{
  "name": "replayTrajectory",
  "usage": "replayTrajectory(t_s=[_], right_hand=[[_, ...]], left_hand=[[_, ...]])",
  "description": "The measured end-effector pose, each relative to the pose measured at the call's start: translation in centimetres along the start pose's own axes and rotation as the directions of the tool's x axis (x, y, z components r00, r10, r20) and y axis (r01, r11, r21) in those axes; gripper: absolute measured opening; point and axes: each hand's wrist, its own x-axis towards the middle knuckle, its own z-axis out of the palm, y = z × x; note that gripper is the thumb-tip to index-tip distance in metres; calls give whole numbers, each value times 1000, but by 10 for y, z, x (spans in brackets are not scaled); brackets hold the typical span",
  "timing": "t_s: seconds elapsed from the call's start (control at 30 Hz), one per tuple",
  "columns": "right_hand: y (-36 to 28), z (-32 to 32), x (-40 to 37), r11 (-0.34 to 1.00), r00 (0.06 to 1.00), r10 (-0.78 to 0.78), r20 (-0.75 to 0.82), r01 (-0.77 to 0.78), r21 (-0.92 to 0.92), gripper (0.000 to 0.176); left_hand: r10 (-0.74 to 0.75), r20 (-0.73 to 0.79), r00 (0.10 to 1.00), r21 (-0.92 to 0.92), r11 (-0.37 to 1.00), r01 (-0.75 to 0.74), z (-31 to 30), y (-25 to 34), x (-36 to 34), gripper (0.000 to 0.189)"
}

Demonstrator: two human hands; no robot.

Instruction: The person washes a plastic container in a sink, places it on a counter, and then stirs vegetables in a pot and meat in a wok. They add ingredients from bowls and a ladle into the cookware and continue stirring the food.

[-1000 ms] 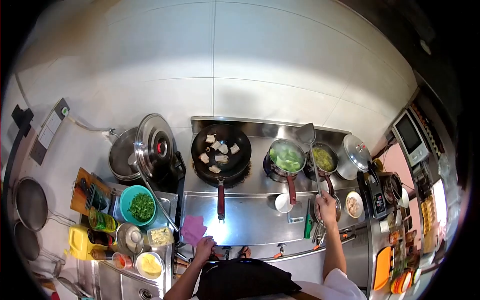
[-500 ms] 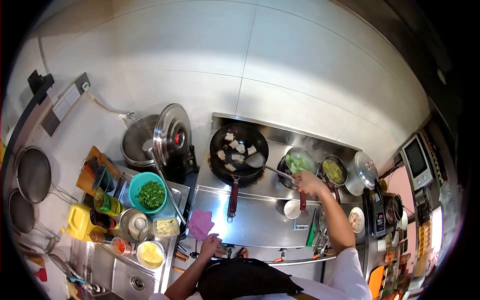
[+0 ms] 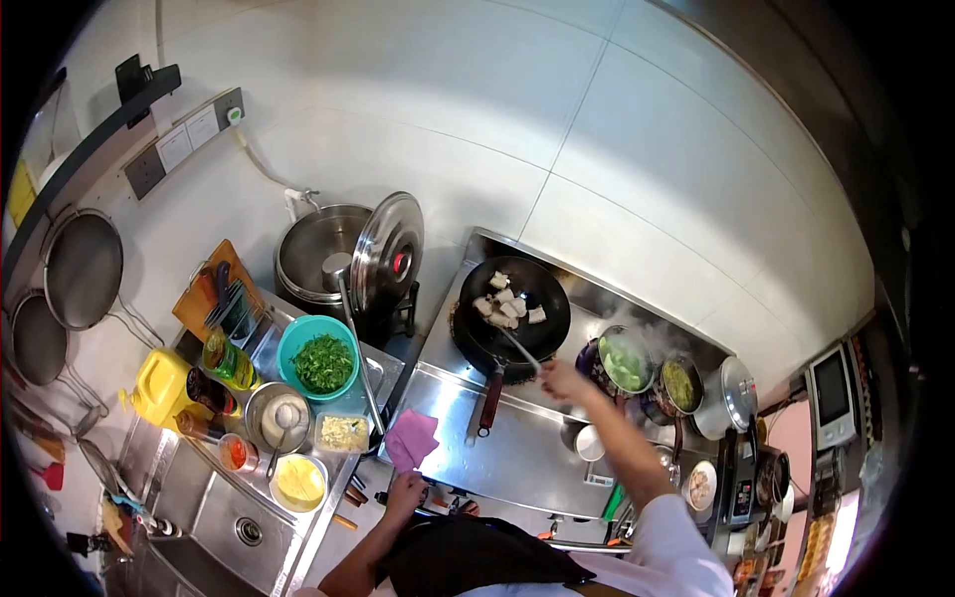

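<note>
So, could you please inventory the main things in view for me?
Large pan: 1, black, on stove
Food pieces: several, whitish, large pan
Spatula: 1, grey, large pan
Small pans: 2, dark, stove's right
Stockpot: 1, silver, back left
Bowl: 1, teal, stove's left
Greens: 1 heap, green, bowl
Jug: 1, yellow, far left
Cloth: 1, purple, stove's front
Microwave: 1, white, far right
Left hand: 1, bare, near cloth
Right hand: 1, bare, on spatula

Glossy metal counter point(image 3: 532, 453), smooth wok point(image 3: 546, 295), matt cloth point(image 3: 411, 440)

Wok point(image 3: 532, 289) black, handle point(image 3: 491, 402) dark red; cloth point(image 3: 411, 440) purple; basin point(image 3: 318, 324) turquoise; jug point(image 3: 161, 386) yellow.
</note>
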Motion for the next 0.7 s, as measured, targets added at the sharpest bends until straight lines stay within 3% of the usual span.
replayTrajectory(t_s=[0.07,0.1,0.13,0.17,0.2,0.27,0.3,0.37,0.4,0.47,0.6,0.63,0.7], right_hand=[[29,54,32,931,984,39,-173,27,364,15],[27,67,33,930,985,38,-170,27,367,15],[24,77,31,932,963,14,-270,85,353,15],[31,81,35,932,929,-9,-371,142,332,16],[43,82,45,930,926,-6,-378,144,338,16],[95,83,96,967,811,-220,-541,254,-12,19],[87,78,79,967,812,-221,-541,255,-13,19],[53,65,19,944,774,-276,-570,108,-311,27],[47,60,5,943,777,-278,-565,109,-314,27],[43,51,-15,934,801,-156,-578,-71,-350,30],[49,55,-41,794,751,-378,-541,-37,-607,32],[52,59,-48,797,751,-371,-547,-45,-603,32],[53,66,-63,677,772,-444,-455,-44,-735,29]], left_hand=[[-13,-4,1000,-13,1000,13,0,7,-1,32],[0,17,1000,47,999,-1,2,11,-2,33],[10,42,999,112,994,-15,2,14,-3,34],[-18,57,998,78,997,13,3,14,0,36],[-15,64,998,85,996,10,3,14,3,36],[-27,32,999,117,993,23,3,25,3,36],[-27,32,999,116,993,23,2,27,3,36],[-48,24,999,55,997,47,-1,28,4,36],[-52,20,998,51,997,51,-3,23,5,36],[-36,15,999,-12,999,36,-6,6,11,35],[-7,47,999,73,997,3,-3,-10,16,35],[-13,60,998,57,998,10,-1,-13,17,35],[-19,76,997,44,999,16,2,-12,19,35]])
